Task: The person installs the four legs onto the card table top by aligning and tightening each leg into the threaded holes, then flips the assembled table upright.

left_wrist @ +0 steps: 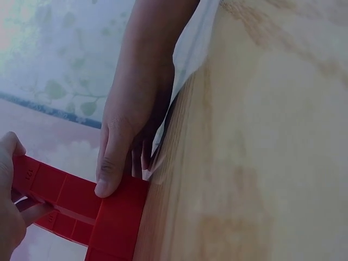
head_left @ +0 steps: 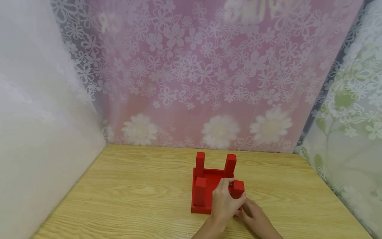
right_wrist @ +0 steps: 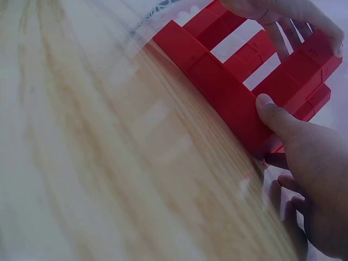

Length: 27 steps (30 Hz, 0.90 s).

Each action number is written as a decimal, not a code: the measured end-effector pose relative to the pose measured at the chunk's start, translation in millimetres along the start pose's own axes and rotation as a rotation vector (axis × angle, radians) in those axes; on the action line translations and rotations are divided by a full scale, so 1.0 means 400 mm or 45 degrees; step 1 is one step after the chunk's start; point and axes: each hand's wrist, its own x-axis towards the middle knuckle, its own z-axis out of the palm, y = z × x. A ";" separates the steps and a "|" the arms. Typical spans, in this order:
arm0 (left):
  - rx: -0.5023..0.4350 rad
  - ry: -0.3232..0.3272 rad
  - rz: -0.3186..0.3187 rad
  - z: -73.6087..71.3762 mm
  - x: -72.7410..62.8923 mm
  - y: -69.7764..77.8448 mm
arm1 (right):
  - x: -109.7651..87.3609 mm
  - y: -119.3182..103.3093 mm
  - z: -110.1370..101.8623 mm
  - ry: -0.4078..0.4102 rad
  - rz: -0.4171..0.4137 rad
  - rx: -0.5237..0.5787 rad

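A red tray-shaped base (head_left: 212,179) lies on the table with a square post standing up at each corner. My left hand (head_left: 223,200) grips the upper part of the near right post (head_left: 238,186), fingers on its far side and thumb on its near side. At the foot of that post my right hand (head_left: 255,215) holds the base's corner. In the right wrist view the right thumb (right_wrist: 274,117) presses the corner where post and base meet, with fingertips lower down by the table. Small printed numbers show on the red sides in both wrist views.
The other posts rise at the near left (head_left: 200,192), far left (head_left: 200,164) and far right (head_left: 230,165) corners. The wood-grain table (head_left: 119,192) extends on both sides. A pink flowered curtain (head_left: 191,83) hangs behind it, with pale sheets at left and right.
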 end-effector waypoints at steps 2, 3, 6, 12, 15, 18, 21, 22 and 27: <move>-0.001 -0.008 -0.003 -0.001 0.001 0.001 | 0.001 -0.003 -0.002 -0.002 0.003 0.006; 0.003 -0.009 -0.002 -0.001 0.002 0.002 | 0.001 -0.005 -0.003 -0.003 0.006 0.004; 0.024 -0.012 -0.002 -0.003 0.003 0.005 | 0.002 -0.005 -0.004 -0.004 0.012 -0.004; 0.069 -0.134 -0.095 -0.014 0.007 0.016 | 0.003 0.001 0.002 -0.017 0.028 -0.020; 0.027 -0.230 -0.149 -0.029 0.020 0.027 | 0.004 0.005 0.003 -0.029 0.058 -0.015; -0.033 -0.261 -0.147 -0.061 0.042 0.040 | 0.004 0.008 0.004 -0.047 0.098 0.005; -0.090 -0.245 -0.100 -0.108 0.067 0.050 | 0.006 0.009 0.006 -0.059 0.127 0.021; -0.100 -0.239 -0.083 -0.126 0.074 0.050 | 0.006 0.009 0.007 -0.061 0.131 0.022; -0.159 -0.242 -0.017 -0.210 0.095 0.030 | 0.005 0.007 0.007 -0.060 0.118 0.026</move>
